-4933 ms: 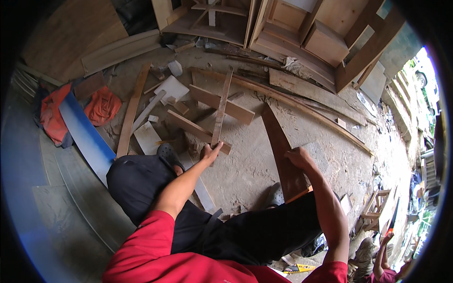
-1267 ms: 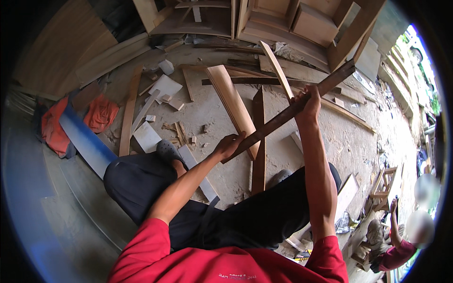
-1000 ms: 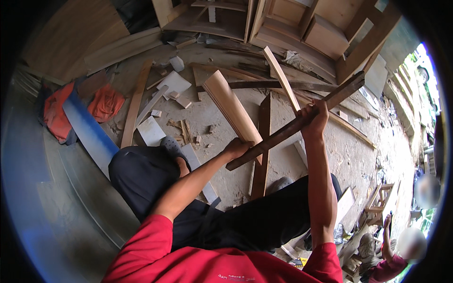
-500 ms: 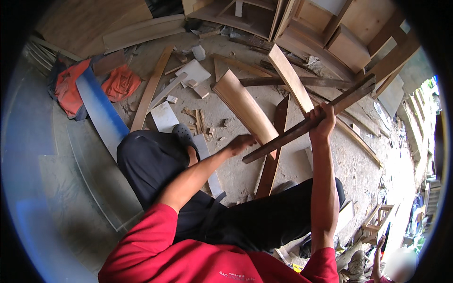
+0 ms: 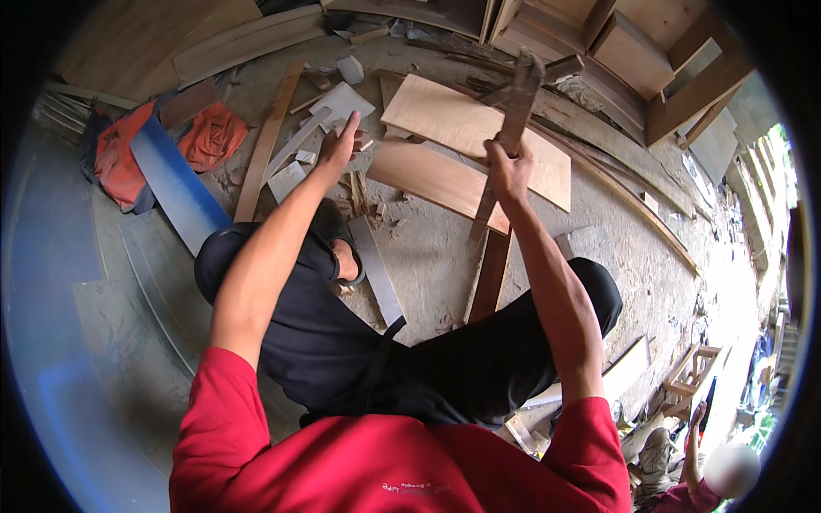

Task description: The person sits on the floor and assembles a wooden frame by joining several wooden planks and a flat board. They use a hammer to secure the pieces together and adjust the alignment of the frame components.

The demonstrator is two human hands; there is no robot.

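Note:
My right hand (image 5: 511,175) is closed around a dark wooden strip (image 5: 520,101), which stands tilted with its upper end pointing away from me and looks blurred. Beneath it two pale boards lie side by side: a farther board (image 5: 445,114) and a nearer board (image 5: 428,178). The strip crosses in front of both. Held out to the left with fingers extended, my left hand (image 5: 339,147) is empty, above small wood scraps on the floor. A dark reddish plank (image 5: 491,278) reaches from under the nearer board toward my legs.
At the left lie a blue-and-white board (image 5: 175,184) and orange cloth (image 5: 214,137). A long brown plank (image 5: 272,141) rests beyond my left knee. Wooden cabinet frames (image 5: 633,60) stand at the far right. Another person (image 5: 697,466) is at the lower right, near a small wooden frame (image 5: 691,380).
My left hand has moved away from the strip, left and farther out. The strip has swung from slanting to nearly upright. Both pale boards have turned, now showing broad faces.

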